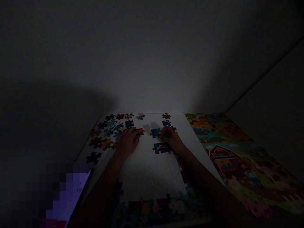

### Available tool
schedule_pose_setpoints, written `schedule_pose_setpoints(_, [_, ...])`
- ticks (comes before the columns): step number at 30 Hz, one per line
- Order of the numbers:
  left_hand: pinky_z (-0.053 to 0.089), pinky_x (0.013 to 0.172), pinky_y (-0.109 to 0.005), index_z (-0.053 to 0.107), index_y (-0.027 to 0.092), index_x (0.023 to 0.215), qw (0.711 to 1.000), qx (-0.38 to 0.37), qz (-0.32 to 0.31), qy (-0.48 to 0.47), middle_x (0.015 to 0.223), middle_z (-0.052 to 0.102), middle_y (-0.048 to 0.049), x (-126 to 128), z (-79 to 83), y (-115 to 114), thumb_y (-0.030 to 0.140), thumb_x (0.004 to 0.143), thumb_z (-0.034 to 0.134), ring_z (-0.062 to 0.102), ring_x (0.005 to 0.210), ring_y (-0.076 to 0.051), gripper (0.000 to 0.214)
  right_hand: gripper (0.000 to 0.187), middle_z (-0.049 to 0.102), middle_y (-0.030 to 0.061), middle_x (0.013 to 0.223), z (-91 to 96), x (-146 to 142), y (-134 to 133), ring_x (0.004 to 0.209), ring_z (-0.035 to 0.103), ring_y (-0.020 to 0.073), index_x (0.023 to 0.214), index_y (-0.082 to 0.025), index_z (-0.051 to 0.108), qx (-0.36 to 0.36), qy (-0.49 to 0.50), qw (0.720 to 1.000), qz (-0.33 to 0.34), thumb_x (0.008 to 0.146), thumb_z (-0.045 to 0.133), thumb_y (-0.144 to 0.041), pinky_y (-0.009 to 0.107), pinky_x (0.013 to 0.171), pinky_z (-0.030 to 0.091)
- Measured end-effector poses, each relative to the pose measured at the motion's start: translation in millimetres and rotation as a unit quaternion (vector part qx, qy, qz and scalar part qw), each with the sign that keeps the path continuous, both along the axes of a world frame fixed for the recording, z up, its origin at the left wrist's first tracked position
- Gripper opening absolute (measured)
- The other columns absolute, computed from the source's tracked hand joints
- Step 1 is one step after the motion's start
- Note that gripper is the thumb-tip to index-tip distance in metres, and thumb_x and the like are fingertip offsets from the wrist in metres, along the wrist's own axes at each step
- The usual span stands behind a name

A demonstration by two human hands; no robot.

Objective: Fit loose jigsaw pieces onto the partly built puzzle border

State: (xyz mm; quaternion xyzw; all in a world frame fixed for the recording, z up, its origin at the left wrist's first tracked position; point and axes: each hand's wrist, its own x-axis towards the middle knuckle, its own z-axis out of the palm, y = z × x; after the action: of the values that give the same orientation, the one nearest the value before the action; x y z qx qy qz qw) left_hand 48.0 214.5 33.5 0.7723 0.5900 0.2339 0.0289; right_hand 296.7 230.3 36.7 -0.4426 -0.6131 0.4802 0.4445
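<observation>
Blue puzzle piece (155, 133) held by fingertips

At the worktop's (147, 167) far middle, its right edge is gripped by the nearly closed right hand (171, 138), perhaps to free the left side. A red piece (141, 130) is partly hidden by the loosely curved left hand (128, 141); whether gripped cannot be told. Loose pieces (95, 142) are spread left, probably for reach. Open room is bounded by more pieces (178, 205) near, printed pictures (228, 158) right.

Dim wall (152, 60) at twelve o'clock. Lit purplish screen (74, 196), partly pixelated, at eight o'clock. Farm picture (258, 186) with a red barn (223, 153) at four o'clock.
</observation>
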Motion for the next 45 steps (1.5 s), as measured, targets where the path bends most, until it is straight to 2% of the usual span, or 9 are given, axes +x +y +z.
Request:
schedule_pose_setpoints(4, [0.042,0.108,-0.046,0.066,0.026,0.118,0.997,0.038,-0.05,-0.044,0.129,0.062,-0.0063,3.8,4.4,-2.2,0.029,0.097,0.044,0.054,0.123,-0.024,0.03,0.042,0.062,-0.0015,0.084,2.1,-4.4,-3.4,0.078,0.061,0.0161,0.106,-0.024,0.057,-0.057,0.037,0.997,0.023,0.069,0.073,-0.033,0.031,0.073,0.051])
schedule_pose_setpoints(6, [0.044,0.107,-0.043,0.065,0.026,0.118,0.994,0.038,-0.082,-0.064,0.127,0.063,-0.0054,6.1,6.4,-3.8,0.031,0.098,0.044,0.056,0.121,-0.022,0.029,0.045,0.063,-0.0014,0.084,2.3,-6.3,-5.5,0.077,0.062,0.0158,0.11,-0.025,0.059,-0.069,0.042,0.996,0.036,0.069,0.074,-0.033,0.032,0.073,0.053])
schedule_pose_setpoints(12, [0.044,0.108,-0.04,0.064,0.021,0.121,0.986,0.01,-0.133,-0.102,0.129,0.064,-0.0074,12.0,7.3,-7.6,0.034,0.1,0.043,0.055,0.126,-0.021,0.033,0.034,0.064,-0.0001,0.08,-1.0,-9.5,-9.4,0.072,0.063,0.0146,0.104,-0.022,0.064,-0.08,0.047,0.993,0.068,0.073,0.074,-0.031,0.029,0.066,0.054])
schedule_pose_setpoints(18, [0.049,0.103,-0.042,0.066,0.024,0.117,0.979,-0.039,-0.16,-0.121,0.12,0.069,-0.0058,12.6,3.7,-6.2,0.033,0.097,0.047,0.062,0.117,-0.021,0.029,0.028,0.068,0.0027,0.083,-3.1,-9.4,-10.5,0.077,0.065,0.0158,0.1,-0.02,0.067,-0.055,0.001,0.996,0.076,0.076,0.071,-0.032,0.032,0.074,0.054])
schedule_pose_setpoints(23, [0.051,0.099,-0.039,0.069,0.022,0.109,0.977,-0.033,-0.162,-0.137,0.111,0.071,-0.0066,11.7,0.0,-3.8,0.031,0.097,0.047,0.064,0.11,-0.021,0.027,0.027,0.071,0.0037,0.084,-4.0,-10.0,-11.3,0.079,0.066,0.0175,0.101,-0.021,0.069,-0.038,-0.035,0.995,0.087,0.076,0.07,-0.031,0.034,0.074,0.054])
schedule_pose_setpoints(28, [0.05,0.1,-0.04,0.069,0.021,0.104,0.976,-0.033,-0.164,-0.136,0.111,0.07,-0.0075,12.4,-0.4,-3.5,0.029,0.097,0.045,0.063,0.111,-0.021,0.026,0.031,0.071,0.0032,0.083,-3.6,-9.7,-12.9,0.075,0.066,0.0164,0.108,-0.021,0.068,-0.04,-0.061,0.992,0.099,0.078,0.067,-0.029,0.031,0.069,0.053])
schedule_pose_setpoints(33, [0.05,0.099,-0.042,0.069,0.024,0.103,0.976,-0.038,-0.175,-0.124,0.111,0.071,-0.0059,12.4,0.0,-2.6,0.024,0.095,0.046,0.063,0.109,-0.021,0.025,0.028,0.071,0.0039,0.088,-1.1,-4.3,-12.2,0.079,0.066,0.0164,0.109,-0.02,0.067,0.005,-0.102,0.99,0.093,0.082,0.059,-0.024,0.032,0.075,0.054])
schedule_pose_setpoints(39, [0.048,0.102,-0.043,0.071,0.023,0.102,0.977,-0.033,-0.177,-0.112,0.113,0.07,-0.0061,10.7,-5.2,-1.8,0.024,0.093,0.05,0.062,0.11,-0.021,0.022,0.03,0.071,0.0069,0.094,3.3,5.0,-9.0,0.083,0.067,0.0187,0.106,-0.016,0.069,0.05,-0.182,0.979,0.076,0.08,0.055,-0.015,0.034,0.077,0.054])
schedule_pose_setpoints(45, [0.047,0.104,-0.043,0.072,0.025,0.1,0.979,-0.031,-0.175,-0.102,0.119,0.067,-0.0047,9.6,-8.6,-2.2,0.018,0.089,0.056,0.06,0.115,-0.021,0.021,0.03,0.072,0.0069,0.099,4.0,4.9,-7.8,0.09,0.068,0.0206,0.102,-0.018,0.072,0.081,-0.225,0.968,0.069,0.079,0.054,-0.011,0.036,0.083,0.054])
